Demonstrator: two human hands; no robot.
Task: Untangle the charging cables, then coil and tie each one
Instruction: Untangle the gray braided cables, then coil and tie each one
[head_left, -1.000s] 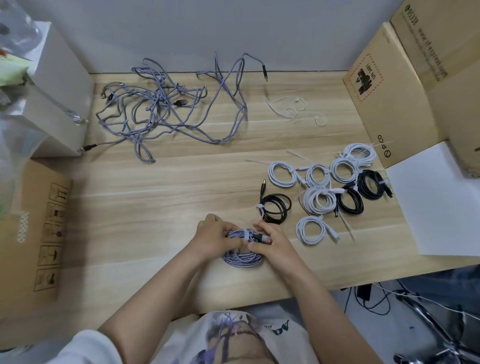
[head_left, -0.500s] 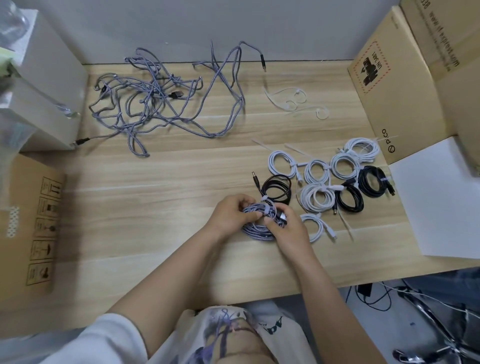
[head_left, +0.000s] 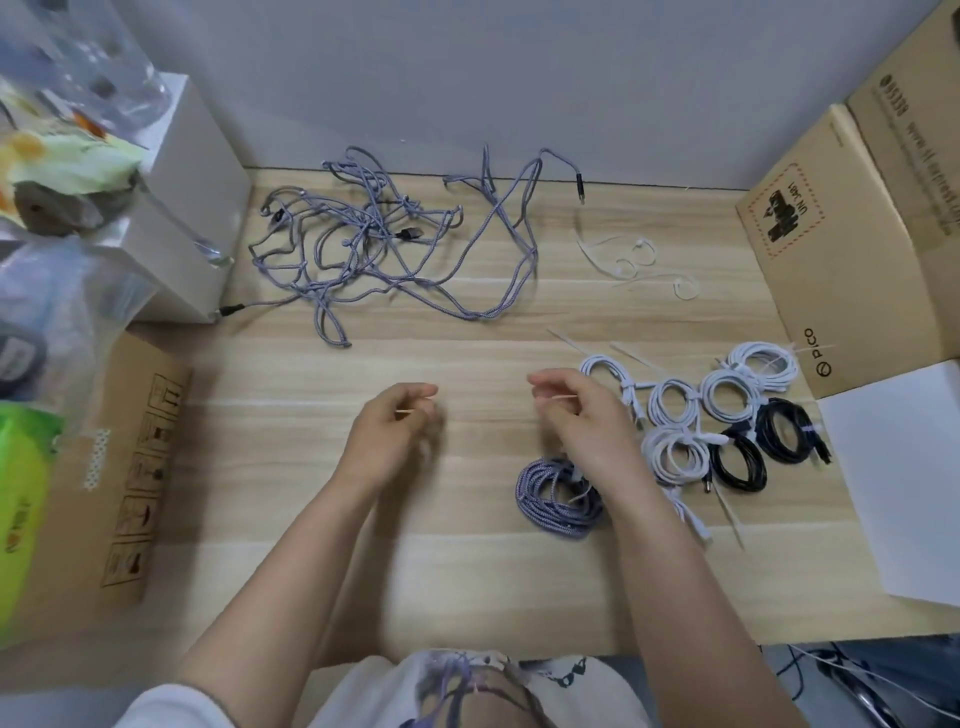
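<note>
A coiled, tied purple braided cable lies on the wooden table near the front, apart from both hands. My right hand hovers just above and behind it, fingers loosely curled, with nothing plainly held. My left hand hovers to the left over bare wood, also loosely curled. A tangle of purple braided cables sprawls across the back of the table. Several tied white coils and black coils lie grouped to the right of my right hand.
Loose white cable ties lie at the back right. A cardboard box and a white sheet bound the right side. A white box, plastic bags and a flat cardboard box line the left.
Both hands have let go of the purple coil and lifted apart; the coil now lies on the table next to the other tied coils.
</note>
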